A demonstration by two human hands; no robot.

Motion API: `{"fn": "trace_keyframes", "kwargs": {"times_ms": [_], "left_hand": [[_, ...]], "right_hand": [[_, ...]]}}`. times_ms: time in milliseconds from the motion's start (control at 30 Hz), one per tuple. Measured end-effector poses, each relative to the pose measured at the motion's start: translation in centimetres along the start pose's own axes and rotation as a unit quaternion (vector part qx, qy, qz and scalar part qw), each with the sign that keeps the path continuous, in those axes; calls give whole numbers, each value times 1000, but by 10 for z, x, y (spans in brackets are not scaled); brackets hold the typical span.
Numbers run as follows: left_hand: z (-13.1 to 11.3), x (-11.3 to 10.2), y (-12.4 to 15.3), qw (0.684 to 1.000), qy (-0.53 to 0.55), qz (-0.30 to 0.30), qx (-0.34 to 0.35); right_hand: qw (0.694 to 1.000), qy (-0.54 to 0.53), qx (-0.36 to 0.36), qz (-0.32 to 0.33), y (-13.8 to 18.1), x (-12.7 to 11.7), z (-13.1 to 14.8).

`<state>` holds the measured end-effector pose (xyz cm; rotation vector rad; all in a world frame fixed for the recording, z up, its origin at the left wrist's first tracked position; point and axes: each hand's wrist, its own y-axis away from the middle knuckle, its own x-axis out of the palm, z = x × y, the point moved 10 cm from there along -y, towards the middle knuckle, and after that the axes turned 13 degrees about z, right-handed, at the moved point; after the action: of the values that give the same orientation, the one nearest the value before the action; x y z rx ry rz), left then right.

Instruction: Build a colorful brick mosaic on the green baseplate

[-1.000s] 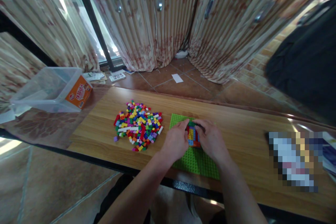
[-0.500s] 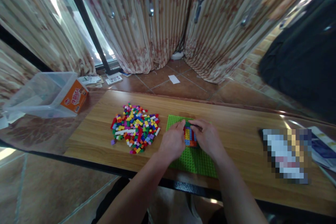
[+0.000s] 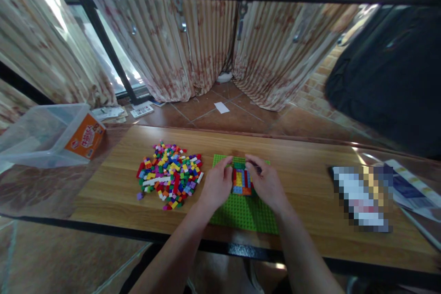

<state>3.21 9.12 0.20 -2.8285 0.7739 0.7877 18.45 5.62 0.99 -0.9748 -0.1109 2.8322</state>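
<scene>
A green studded baseplate (image 3: pixel 241 211) lies on the wooden table (image 3: pixel 303 183). A small flat build of coloured bricks (image 3: pixel 241 179) sits on its far half. My left hand (image 3: pixel 216 186) rests against the build's left side, fingers curled toward it. On the build's right side, my right hand (image 3: pixel 267 183) has its fingertips pinched at the top edge. Whether either hand holds a loose brick is hidden. A heap of loose coloured bricks (image 3: pixel 168 175) lies just left of the baseplate.
A clear plastic tub (image 3: pixel 41 135) with an orange label stands at the far left. Papers and a blurred object (image 3: pixel 361 197) lie at the right. Behind the table are a tiled floor, curtains and a dark bag (image 3: pixel 389 73).
The camera has tilted, so everything sits a little lower and further left. My hands have stayed at the brick build, fingers slightly more apart around it.
</scene>
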Motion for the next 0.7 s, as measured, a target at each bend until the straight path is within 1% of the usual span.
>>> {"fn": "trace_keyframes", "kwargs": {"times_ms": [67,133,267,333,500,700], "left_hand": [[4,-2,-4,999,31,-18,-1],[6,-1,-9,998,58,-22,1],[9,3,-16,997,79,-25,5],[10,4,-19,995,90,-29,10],[18,6,-25,986,164,-32,17],[22,7,-28,983,181,-32,-2]], "right_hand": [[1000,11,7,-13,-1,-3,0],[1000,25,10,-14,-2,-3,1],[999,36,2,22,-7,8,5],[999,33,7,29,-9,11,4],[999,15,20,42,-12,13,2],[999,-17,37,18,-12,12,-2]]}}
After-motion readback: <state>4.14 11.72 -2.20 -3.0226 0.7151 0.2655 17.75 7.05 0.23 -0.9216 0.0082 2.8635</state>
